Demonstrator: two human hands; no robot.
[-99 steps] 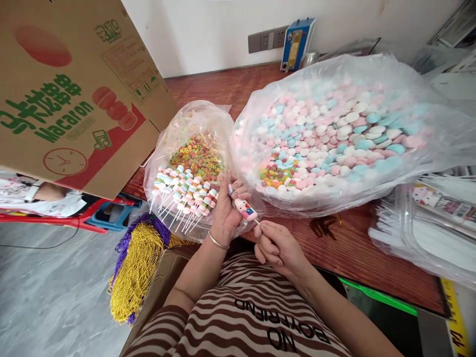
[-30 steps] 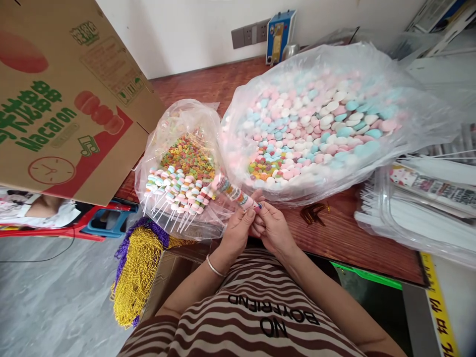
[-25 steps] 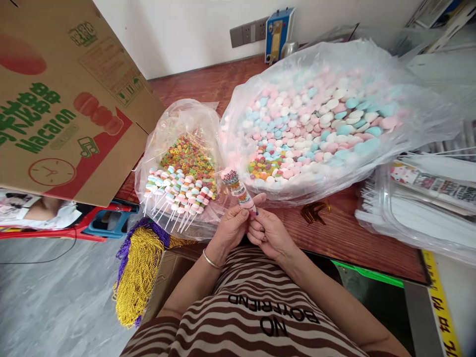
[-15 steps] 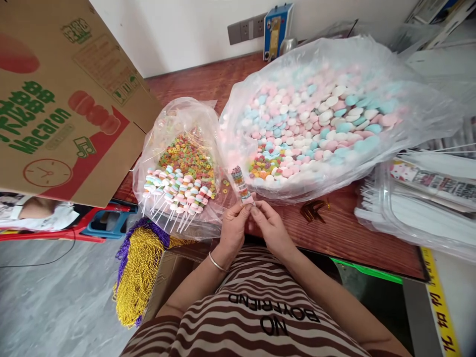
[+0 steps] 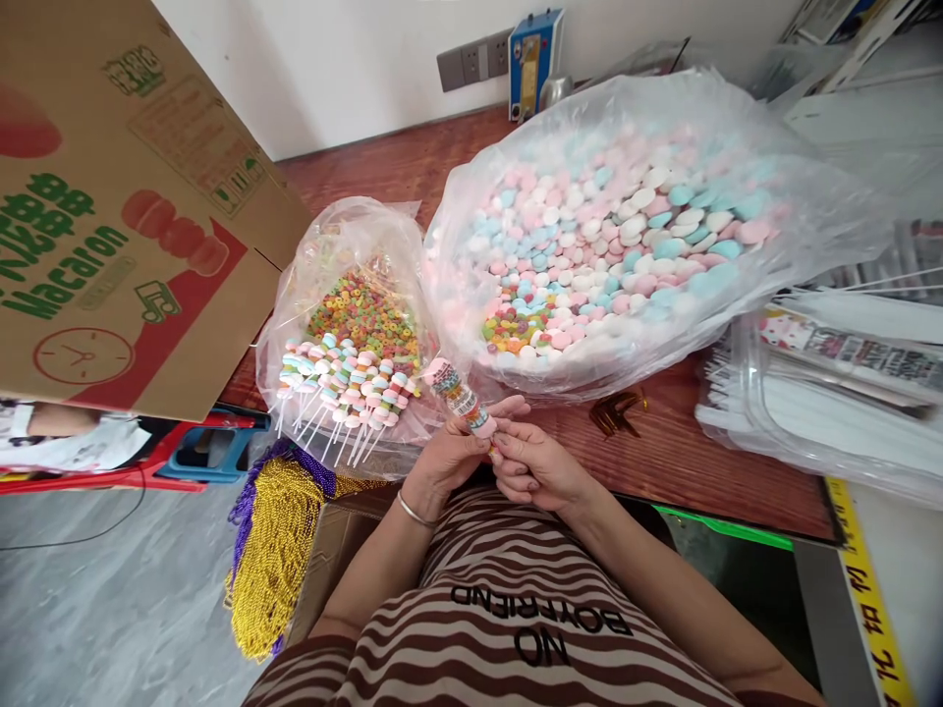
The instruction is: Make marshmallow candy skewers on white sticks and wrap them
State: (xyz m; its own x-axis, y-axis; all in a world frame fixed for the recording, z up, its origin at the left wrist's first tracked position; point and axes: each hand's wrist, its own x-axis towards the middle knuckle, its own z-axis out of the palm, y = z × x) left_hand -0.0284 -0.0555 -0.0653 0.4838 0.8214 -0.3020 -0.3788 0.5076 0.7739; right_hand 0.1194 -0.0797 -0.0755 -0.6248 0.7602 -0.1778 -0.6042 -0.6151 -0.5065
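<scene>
Left hand (image 5: 449,457) and right hand (image 5: 534,466), fingers pinched together on wrapped candy skewer (image 5: 461,398). Carton (image 5: 133,226) lettered "Macaron". Shirt (image 5: 508,609) printed "NO BOYFRIEND".

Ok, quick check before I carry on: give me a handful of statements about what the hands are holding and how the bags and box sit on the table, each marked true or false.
1. Both hands grip one candy skewer. True: the left hand and the right hand meet at its lower end.
2. The skewer is bare. False: it sits in a printed wrapper.
3. Finished skewers lie in the small bag. True.
4. The big bag holds the gold beads. False: it holds pastel candy discs; the gold beads hang below the table edge.
5. The cardboard box is right of the big bag. False: it is at far left.
</scene>
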